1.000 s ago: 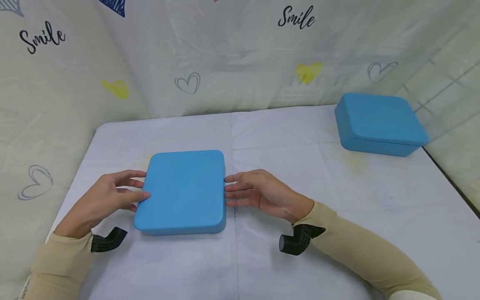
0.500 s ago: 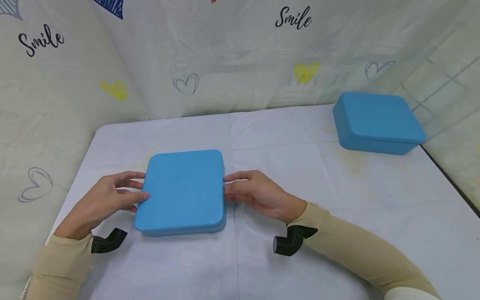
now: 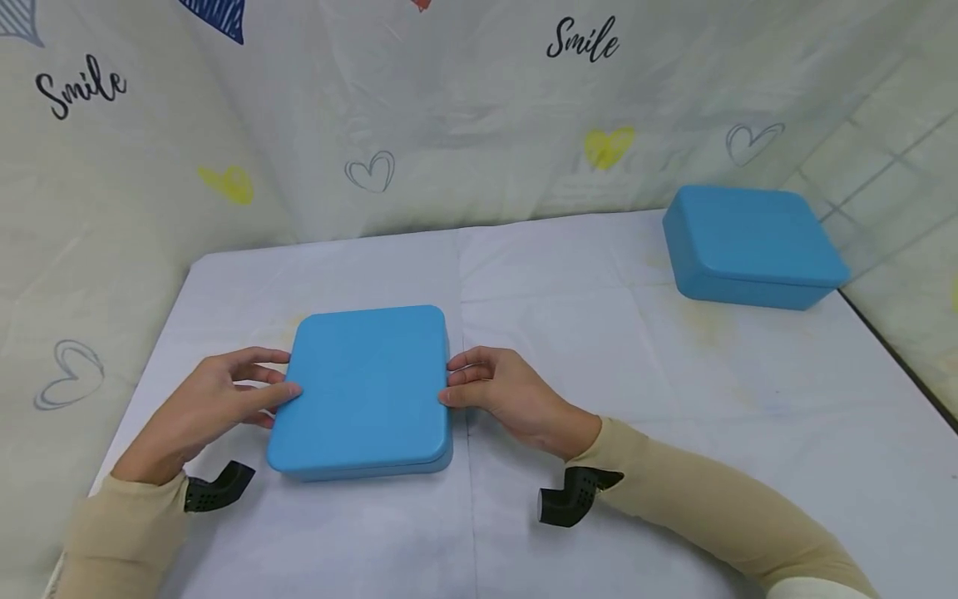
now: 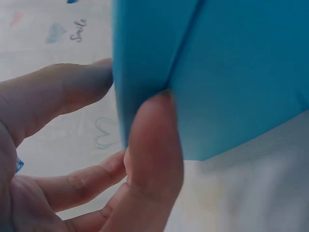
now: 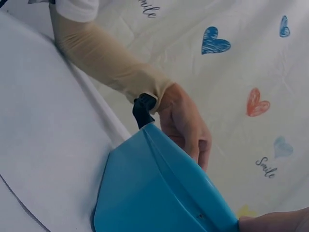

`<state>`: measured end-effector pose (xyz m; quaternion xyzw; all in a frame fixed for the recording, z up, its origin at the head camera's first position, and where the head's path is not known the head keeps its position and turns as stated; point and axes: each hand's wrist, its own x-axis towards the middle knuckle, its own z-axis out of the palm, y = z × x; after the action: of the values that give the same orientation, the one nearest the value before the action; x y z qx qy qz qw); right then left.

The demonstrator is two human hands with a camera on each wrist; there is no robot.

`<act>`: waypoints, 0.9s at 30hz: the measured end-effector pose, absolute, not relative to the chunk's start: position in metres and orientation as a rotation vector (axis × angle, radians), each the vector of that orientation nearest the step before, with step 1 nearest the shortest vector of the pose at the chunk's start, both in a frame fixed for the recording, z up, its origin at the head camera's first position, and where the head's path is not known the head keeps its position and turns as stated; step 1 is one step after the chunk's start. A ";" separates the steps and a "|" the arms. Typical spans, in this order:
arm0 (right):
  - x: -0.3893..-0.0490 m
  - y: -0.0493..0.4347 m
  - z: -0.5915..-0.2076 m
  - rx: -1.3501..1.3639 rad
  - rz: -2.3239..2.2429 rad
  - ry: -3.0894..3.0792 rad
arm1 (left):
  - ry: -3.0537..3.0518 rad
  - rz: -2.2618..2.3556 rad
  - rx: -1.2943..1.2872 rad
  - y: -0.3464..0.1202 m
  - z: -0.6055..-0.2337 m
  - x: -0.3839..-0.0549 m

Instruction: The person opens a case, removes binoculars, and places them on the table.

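Observation:
A flat, square blue lidded box (image 3: 367,391) lies on the white-covered table in the head view, left of the middle. My left hand (image 3: 205,408) grips its left side, thumb on the top edge and fingers along the side wall. On the opposite side, my right hand (image 3: 516,395) holds the box with its thumb at the top right edge and fingers against the wall. A seam between lid and base shows beside the left thumb (image 4: 157,145) in the left wrist view. The box's contents are hidden.
A second blue box (image 3: 756,245), also closed, sits at the table's far right corner. Behind the table (image 3: 569,324) hangs a pale curtain (image 3: 479,108) printed with hearts and "Smile". Dark cameras sit on both wrists.
My right hand has come slightly left, and its thumb has moved onto the box's top right edge. The left hand keeps its place on the box.

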<state>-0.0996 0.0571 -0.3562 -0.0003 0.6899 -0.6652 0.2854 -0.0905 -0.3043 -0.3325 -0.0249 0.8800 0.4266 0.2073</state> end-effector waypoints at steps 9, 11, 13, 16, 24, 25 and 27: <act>-0.095 0.056 -0.356 0.001 -1.807 1.863 | 2.504 1.144 -0.091 -0.299 -0.335 -0.092; -0.094 0.056 -0.356 -0.002 -1.807 1.872 | 2.506 1.134 -0.100 -0.297 -0.336 -0.093; -0.094 0.056 -0.356 -0.006 -1.806 1.881 | 2.510 1.116 -0.108 -0.296 -0.337 -0.093; -0.094 0.056 -0.356 -0.003 -1.807 1.889 | 2.521 1.082 -0.131 -0.294 -0.336 -0.092; -0.092 0.053 -0.356 0.061 -1.825 1.880 | 2.520 1.080 -0.140 -0.294 -0.338 -0.093; -0.092 0.053 -0.356 0.066 -1.828 1.879 | 2.519 1.083 -0.140 -0.293 -0.338 -0.093; -0.091 0.053 -0.357 0.061 -1.834 1.881 | 2.519 1.093 -0.136 -0.293 -0.339 -0.093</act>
<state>-0.0907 0.0525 -0.3573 0.0226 0.6923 -0.6750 0.2541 -0.0928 -0.2929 -0.3392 -0.0486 0.8987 0.3898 0.1951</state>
